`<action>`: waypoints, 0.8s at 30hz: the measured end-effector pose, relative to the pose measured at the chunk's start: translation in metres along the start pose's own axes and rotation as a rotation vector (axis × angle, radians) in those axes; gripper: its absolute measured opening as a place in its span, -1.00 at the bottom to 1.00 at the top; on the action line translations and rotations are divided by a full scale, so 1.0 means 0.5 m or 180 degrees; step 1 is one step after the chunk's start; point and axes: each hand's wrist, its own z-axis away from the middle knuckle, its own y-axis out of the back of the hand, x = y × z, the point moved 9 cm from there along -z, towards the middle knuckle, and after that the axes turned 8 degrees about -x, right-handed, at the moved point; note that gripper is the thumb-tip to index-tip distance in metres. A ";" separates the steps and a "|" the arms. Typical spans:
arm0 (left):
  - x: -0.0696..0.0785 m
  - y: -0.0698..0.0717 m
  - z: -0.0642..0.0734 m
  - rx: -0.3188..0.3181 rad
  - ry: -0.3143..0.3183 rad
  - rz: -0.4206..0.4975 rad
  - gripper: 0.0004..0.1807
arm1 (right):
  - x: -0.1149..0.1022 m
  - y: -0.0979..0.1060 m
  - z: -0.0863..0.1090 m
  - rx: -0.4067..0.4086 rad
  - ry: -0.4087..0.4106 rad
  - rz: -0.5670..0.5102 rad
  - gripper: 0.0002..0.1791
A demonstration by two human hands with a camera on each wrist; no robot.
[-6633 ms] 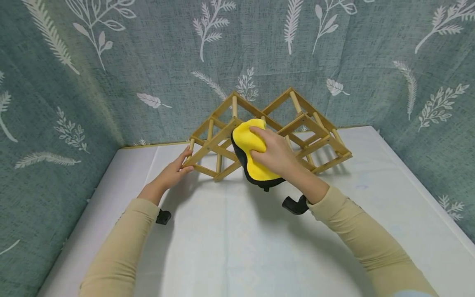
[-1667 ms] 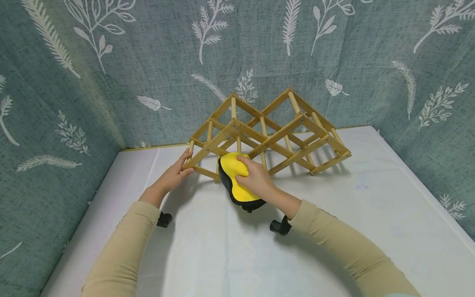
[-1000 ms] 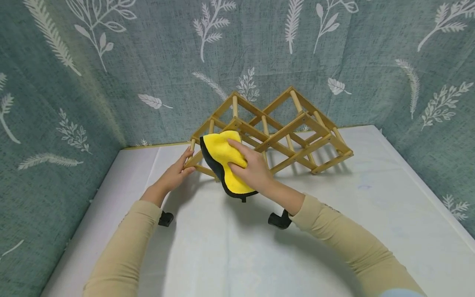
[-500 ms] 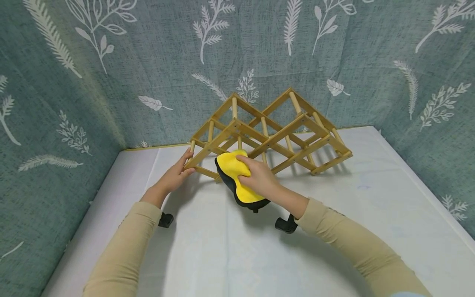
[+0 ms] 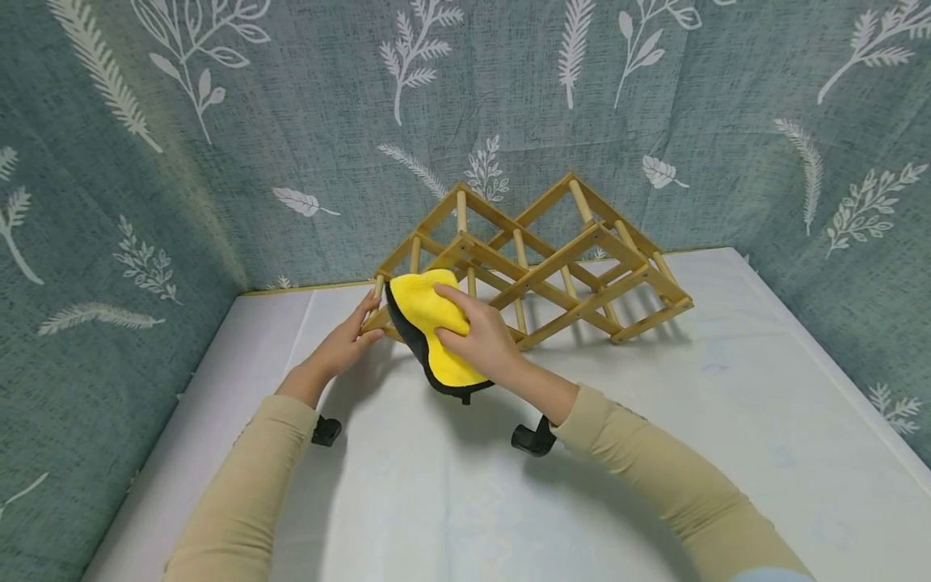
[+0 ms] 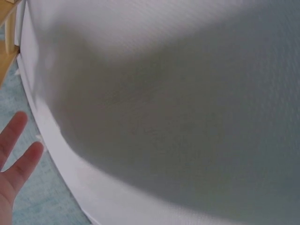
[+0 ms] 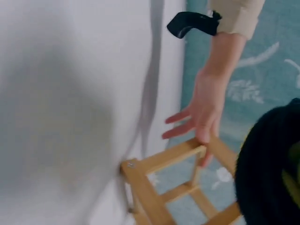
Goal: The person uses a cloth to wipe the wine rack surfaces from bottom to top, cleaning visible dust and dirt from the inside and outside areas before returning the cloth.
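Note:
A folding wooden wine rack (image 5: 554,263) with a zigzag lattice stands at the back of the white table. At its left end my left hand (image 5: 338,346) pinches a lower corner between thumb and forefinger; in the right wrist view the other fingers of that hand (image 7: 206,105) stick out free. My right hand (image 5: 480,333) grips a yellow cloth (image 5: 418,299) with a dark underside and black edging. The cloth lies over the front left slats, hiding part of them. The left wrist view catches two fingertips (image 6: 29,161) and a bit of the rack (image 6: 7,51).
White cloth covers the table (image 5: 393,501). Behind it and at both sides hangs a green-blue curtain (image 5: 327,121) with a white leaf print. A black wrist mount (image 5: 533,439) hangs under the right wrist, another mount (image 5: 326,431) under the left.
From the rack's middle, my right hand has carried the yellow cloth to the left slats, shifting back and forth; lately it went left and slightly up. The left hand and rack stay put.

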 end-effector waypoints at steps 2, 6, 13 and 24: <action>0.000 0.000 -0.001 -0.0017 0.0029 -0.0015 -0.28 | -0.012 0.006 0.009 0.0034 0.0102 -0.0037 -0.42; 0.000 0.001 0.000 -0.0051 0.0086 -0.0058 -0.26 | -0.012 0.012 0.026 -0.0023 0.0081 0.0021 -0.42; 0.005 0.001 0.005 -0.0094 0.0031 -0.0076 -0.27 | 0.041 0.001 0.058 -0.0288 -0.0371 0.0264 -0.42; 0.005 0.002 0.004 -0.0067 0.0039 -0.0041 -0.28 | 0.137 -0.055 0.051 -0.0776 -0.1088 0.0593 -0.39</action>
